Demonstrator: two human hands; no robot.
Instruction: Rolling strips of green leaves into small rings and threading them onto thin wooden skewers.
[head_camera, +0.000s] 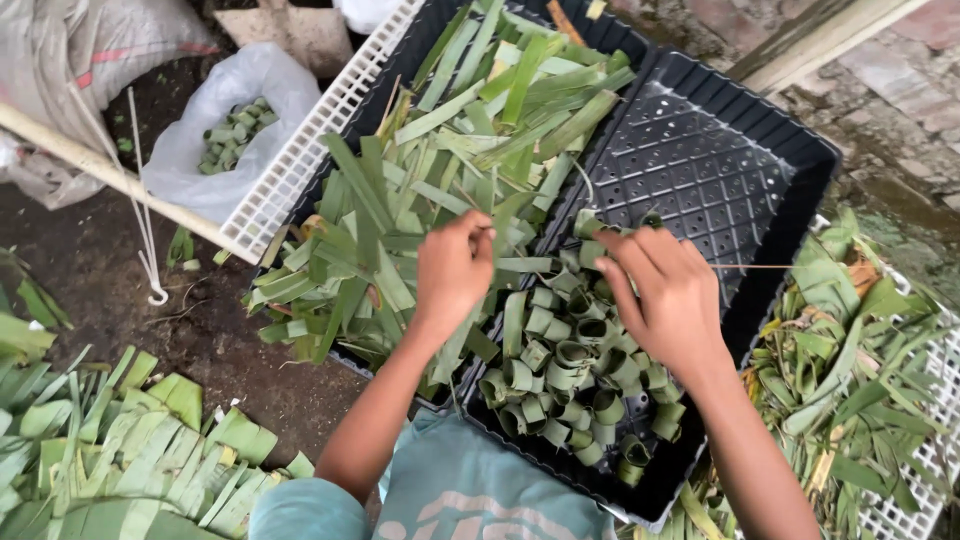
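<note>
My left hand (455, 268) hovers over a black tray (585, 75) heaped with flat green leaf strips (440, 150), its fingers closed on one strip (525, 265). My right hand (665, 290) is above a second black perforated tray (700, 160), fingers pinched around a thin stick (755, 266) and a leaf strip being curled. Below it lie several rolled leaf rings (570, 375) in that tray's near end. The far end of the tray is bare.
A white slotted crate (310, 140) stands left of the leaf tray. A clear plastic bag (215, 130) of rolled rings sits on the dirt ground. Cut leaf pieces (120, 440) lie at lower left. A white crate (920, 450) with leaf scraps is at the right.
</note>
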